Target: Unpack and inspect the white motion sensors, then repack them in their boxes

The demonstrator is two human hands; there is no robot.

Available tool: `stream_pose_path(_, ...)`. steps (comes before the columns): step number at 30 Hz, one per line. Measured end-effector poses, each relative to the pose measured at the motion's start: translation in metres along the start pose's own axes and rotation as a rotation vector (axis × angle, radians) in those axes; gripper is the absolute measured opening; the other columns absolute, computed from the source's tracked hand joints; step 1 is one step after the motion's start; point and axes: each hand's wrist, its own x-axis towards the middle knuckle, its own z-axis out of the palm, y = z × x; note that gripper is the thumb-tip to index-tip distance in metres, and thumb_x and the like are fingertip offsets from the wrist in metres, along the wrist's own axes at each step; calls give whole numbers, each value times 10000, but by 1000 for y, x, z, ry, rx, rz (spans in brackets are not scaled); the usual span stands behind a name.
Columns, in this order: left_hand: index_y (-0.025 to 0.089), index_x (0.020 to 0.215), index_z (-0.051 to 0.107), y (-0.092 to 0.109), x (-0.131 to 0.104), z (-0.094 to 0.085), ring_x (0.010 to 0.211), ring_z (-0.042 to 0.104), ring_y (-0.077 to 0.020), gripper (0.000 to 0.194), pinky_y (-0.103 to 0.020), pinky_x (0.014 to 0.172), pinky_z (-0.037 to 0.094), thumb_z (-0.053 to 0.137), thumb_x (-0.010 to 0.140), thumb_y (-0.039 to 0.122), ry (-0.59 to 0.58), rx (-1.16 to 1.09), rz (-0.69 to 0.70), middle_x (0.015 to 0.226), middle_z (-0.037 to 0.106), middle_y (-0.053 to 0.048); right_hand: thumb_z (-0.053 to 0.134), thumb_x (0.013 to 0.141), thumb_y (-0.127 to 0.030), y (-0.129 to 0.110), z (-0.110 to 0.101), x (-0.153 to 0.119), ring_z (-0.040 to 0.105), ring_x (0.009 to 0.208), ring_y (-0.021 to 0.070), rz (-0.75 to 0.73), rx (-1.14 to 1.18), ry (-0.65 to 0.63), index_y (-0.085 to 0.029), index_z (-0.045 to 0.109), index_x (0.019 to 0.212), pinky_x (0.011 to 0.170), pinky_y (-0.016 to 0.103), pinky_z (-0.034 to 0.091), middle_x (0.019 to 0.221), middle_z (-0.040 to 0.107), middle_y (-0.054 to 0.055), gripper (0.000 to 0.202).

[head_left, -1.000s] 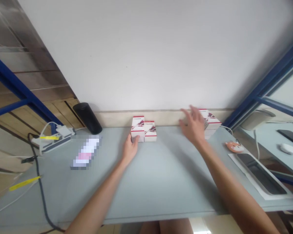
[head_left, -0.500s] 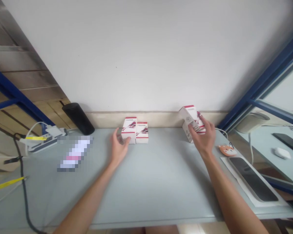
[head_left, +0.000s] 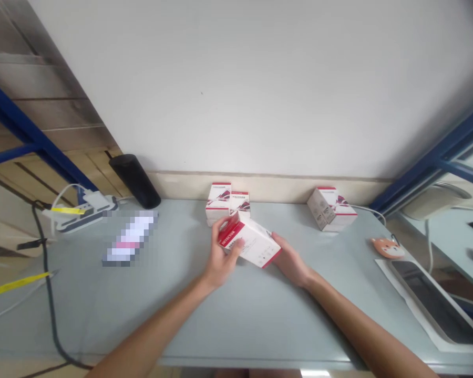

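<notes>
A white and red box (head_left: 256, 244) is held tilted above the middle of the desk. My left hand (head_left: 224, 257) grips its left end, thumb across the near face. At its right end, my right hand (head_left: 291, 260) touches the box, with the fingertips partly hidden behind it. Just beyond stand two similar boxes side by side, a taller one (head_left: 218, 202) and a lower one (head_left: 240, 200). Another white and red box (head_left: 331, 208) rests on the desk at the right, near the wall.
On the grey desk (head_left: 205, 325), a black cylinder (head_left: 136, 181), a power strip (head_left: 89, 215) and a blurred-out phone (head_left: 130, 237) lie left. An orange animal-faced item (head_left: 388, 247) and a dark phone (head_left: 435, 302) on white paper lie right. Cables run along the left edge.
My right hand has come from the right-hand boxes to the middle with a box. My left hand has left the left pair and now grips that box. The view has shifted slightly.
</notes>
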Motion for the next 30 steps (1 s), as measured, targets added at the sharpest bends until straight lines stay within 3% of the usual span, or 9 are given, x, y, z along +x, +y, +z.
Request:
stream_pose_path(3, 295, 1439, 407, 7, -3, -3, 998, 752, -211, 634, -340, 879, 627, 732, 939, 509, 13, 11, -3, 1225, 714, -88, 436, 1071, -581, 0, -9, -8, 659, 1272, 298, -174, -322, 172, -264, 629, 1398, 1115, 488, 501, 1409, 687, 113, 495)
stream_pose_path(5, 297, 1460, 409, 6, -4, -5, 1058, 746, -235, 733, -375, 933, 621, 807, 877, 497, -18, 76, 57, 1234, 716, -91, 494, 1061, -539, -1, -12, -13, 624, 1316, 299, -348, -514, 241, -288, 547, 1476, 1136, 496, 492, 1498, 614, 122, 488)
stream_pose_path(8, 286, 1431, 497, 0, -9, -7, 1193, 708, -286, 759, -433, 1035, 582, 880, 806, 485, -100, 221, 150, 1313, 697, -111, 533, 1052, -461, -8, -9, -18, 614, 1332, 310, -517, -656, 234, -308, 436, 1565, 1111, 511, 517, 1559, 552, 141, 543)
stream_pose_path(14, 289, 1467, 496, -5, -16, -7, 1203, 707, -292, 725, -440, 1014, 595, 841, 858, 477, -222, 281, 157, 1353, 686, -122, 552, 1037, -294, -22, -2, -22, 717, 1015, 268, -614, -747, 216, -322, 598, 1393, 877, 451, 595, 1197, 740, 99, 361)
stream_pose_path(18, 289, 1493, 442, -8, -14, -6, 1153, 726, -282, 775, -430, 978, 619, 844, 857, 473, -269, 332, 238, 1293, 695, -122, 518, 1063, -353, -23, -7, -25, 722, 921, 241, -563, -651, 253, -306, 680, 1277, 817, 404, 589, 1085, 764, 72, 273)
stream_pose_path(21, 321, 1424, 470, -3, -9, -4, 1150, 716, -278, 719, -439, 963, 631, 866, 835, 433, -262, 422, 538, 1319, 641, -122, 433, 1097, -428, -25, -10, -27, 722, 889, 232, -498, -541, 403, -289, 749, 1123, 782, 370, 584, 1010, 774, 60, 346)
stream_pose_path(25, 393, 1257, 578, 10, -3, -5, 1230, 648, -274, 607, -457, 965, 637, 898, 749, 305, -134, 571, 945, 1453, 493, -79, 447, 1078, -552, -35, -10, -23, 701, 885, 224, -345, -431, 547, -270, 768, 991, 777, 334, 568, 966, 765, 37, 436)
stream_pose_path(27, 407, 1221, 621, 16, -1, -8, 1262, 617, -284, 575, -482, 1003, 623, 890, 729, 280, -157, 616, 996, 1435, 518, -60, 480, 1057, -589, -39, -7, -19, 676, 847, 204, -232, -378, 521, -262, 755, 956, 749, 304, 552, 923, 748, 14, 439)
stream_pose_path(30, 380, 1201, 659, 22, 1, -11, 1325, 596, -312, 470, -504, 1045, 596, 861, 780, 339, -306, 646, 968, 1429, 589, -66, 546, 1021, -598, -41, -3, -13, 625, 749, 172, -84, -285, 414, -253, 733, 990, 662, 271, 521, 879, 714, -4, 393)
